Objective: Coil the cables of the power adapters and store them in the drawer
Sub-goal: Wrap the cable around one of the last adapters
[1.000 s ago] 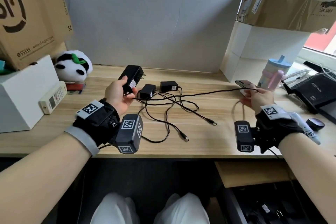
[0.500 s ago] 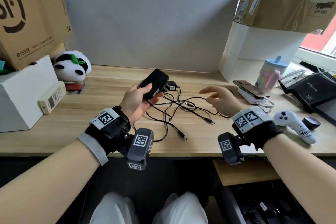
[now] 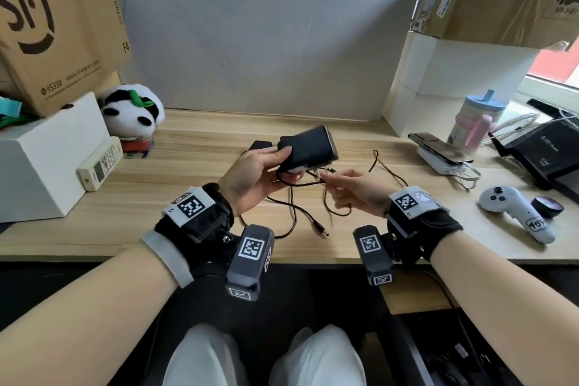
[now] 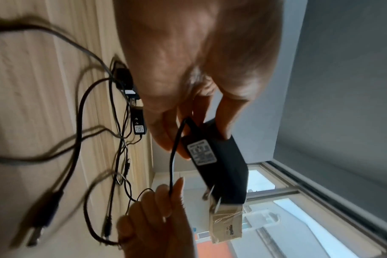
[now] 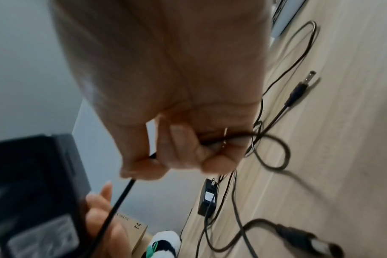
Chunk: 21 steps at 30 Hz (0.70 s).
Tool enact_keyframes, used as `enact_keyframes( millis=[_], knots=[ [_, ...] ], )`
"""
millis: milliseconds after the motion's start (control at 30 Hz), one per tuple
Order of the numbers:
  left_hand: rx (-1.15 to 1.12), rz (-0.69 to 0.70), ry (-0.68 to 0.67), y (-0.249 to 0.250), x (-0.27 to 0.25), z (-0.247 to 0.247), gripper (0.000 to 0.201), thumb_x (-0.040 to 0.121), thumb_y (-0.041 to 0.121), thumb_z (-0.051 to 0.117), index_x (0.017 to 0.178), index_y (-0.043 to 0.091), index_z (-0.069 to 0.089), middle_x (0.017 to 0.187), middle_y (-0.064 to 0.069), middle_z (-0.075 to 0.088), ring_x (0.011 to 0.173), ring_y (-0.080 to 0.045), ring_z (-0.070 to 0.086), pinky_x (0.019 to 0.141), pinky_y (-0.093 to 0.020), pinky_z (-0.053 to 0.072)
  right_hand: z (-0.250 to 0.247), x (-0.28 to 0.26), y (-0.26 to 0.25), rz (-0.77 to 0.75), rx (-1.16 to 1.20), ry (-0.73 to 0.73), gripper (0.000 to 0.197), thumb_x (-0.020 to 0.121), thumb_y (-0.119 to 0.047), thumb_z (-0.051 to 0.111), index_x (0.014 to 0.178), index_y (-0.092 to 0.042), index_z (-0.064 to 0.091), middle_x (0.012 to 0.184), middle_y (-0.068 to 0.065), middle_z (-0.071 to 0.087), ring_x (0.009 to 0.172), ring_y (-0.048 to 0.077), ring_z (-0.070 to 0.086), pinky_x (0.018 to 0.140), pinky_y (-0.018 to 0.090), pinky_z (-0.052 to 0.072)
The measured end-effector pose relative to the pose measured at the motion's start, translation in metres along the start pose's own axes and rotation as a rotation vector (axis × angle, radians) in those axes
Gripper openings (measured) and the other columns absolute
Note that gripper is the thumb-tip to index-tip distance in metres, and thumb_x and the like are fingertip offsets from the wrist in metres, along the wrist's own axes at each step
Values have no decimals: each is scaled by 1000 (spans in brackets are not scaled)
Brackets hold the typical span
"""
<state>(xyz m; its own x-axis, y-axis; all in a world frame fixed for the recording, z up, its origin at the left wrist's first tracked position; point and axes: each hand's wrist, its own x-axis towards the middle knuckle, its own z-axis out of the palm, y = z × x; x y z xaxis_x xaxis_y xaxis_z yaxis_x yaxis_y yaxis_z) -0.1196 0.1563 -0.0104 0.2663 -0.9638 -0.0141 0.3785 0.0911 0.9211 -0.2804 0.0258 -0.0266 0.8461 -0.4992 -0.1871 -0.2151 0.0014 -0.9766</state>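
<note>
While the left hand (image 3: 257, 178) is gripping a black adapter (image 3: 308, 149) above the desk (image 3: 194, 147), the right hand (image 3: 360, 191) is pinching its cable (image 4: 172, 157). Other cables are lying tangled on the desk nearby.

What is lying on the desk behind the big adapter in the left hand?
Behind the big adapter, gripped by the left hand, one small black adapter shows on the desk. A second small adapter appears only in the left wrist view; overhead it is covered.
</note>
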Motion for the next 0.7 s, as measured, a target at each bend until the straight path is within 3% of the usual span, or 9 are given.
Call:
enact_keyframes(
  millis=[100, 200, 267, 367, 433, 533, 633, 700],
  knots=[
    [304, -1, 47, -3, -2, 0, 15, 91, 11, 57, 105, 11, 64, 100, -3, 68, 98, -17, 61, 90, -32, 46, -7, 1, -7, -2, -10, 118, 38, 97, -19, 43, 60, -15, 46, 44, -10, 30, 38, 5, 26, 41, 15, 22],
    [552, 8, 102, -7, 1, 0, 32, 89, 18, 64, 119, 10, 61, 115, -4, 64, 110, -18, 56, 92, -35, 45, -12, -1, -22, 2, -54, 217, 32, 96, -24, 49, 65, -14, 52, 43, -12, 34, 37, 3, 28, 37, 13, 23],
    [651, 44, 72, -11, 3, 1, 33, 89, 17, 64, 121, 9, 62, 113, -5, 65, 102, -15, 58, 84, -29, 47, -13, -2, -30, -10, -105, 246, 29, 96, -27, 49, 70, -14, 52, 42, -13, 35, 36, 3, 28, 36, 13, 22],
    [805, 121, 53, -15, 3, 7, 22, 88, 11, 64, 110, 10, 66, 93, 2, 66, 83, -4, 59, 69, -9, 46, -5, -4, -36, -60, -207, 259, 30, 98, -27, 45, 72, -13, 52, 42, -13, 32, 37, 3, 26, 37, 14, 21],
    [854, 167, 110, -21, 6, 9, 21, 87, 10, 65, 107, 8, 68, 96, -1, 68, 88, -9, 62, 77, -13, 49, 2, -7, -37, -95, -269, 235, 32, 99, -26, 43, 71, -13, 52, 41, -13, 31, 38, 4, 25, 38, 14, 21],
    [722, 155, 253, -31, 14, 9, 20, 88, 9, 64, 107, 6, 66, 104, -9, 67, 94, -20, 63, 88, -33, 53, 7, -12, -30, -134, -280, 209, 31, 100, -24, 40, 73, -12, 51, 42, -13, 31, 38, 3, 25, 39, 14, 21],
    [321, 12, 339, -34, 17, 8, 10, 90, 4, 59, 99, 1, 61, 102, -18, 62, 86, -25, 62, 81, -36, 56, 4, -16, -16, -152, -242, 222, 30, 100, -23, 39, 75, -11, 52, 46, -11, 31, 39, 4, 26, 40, 14, 23],
    [73, -81, 365, -37, 17, 6, 19, 91, 1, 57, 109, -6, 56, 96, -22, 61, 81, -27, 63, 79, -37, 56, 1, -17, -4, -150, -239, 199, 31, 100, -22, 40, 76, -10, 54, 49, -8, 31, 42, 6, 27, 42, 15, 25]
  ],
)
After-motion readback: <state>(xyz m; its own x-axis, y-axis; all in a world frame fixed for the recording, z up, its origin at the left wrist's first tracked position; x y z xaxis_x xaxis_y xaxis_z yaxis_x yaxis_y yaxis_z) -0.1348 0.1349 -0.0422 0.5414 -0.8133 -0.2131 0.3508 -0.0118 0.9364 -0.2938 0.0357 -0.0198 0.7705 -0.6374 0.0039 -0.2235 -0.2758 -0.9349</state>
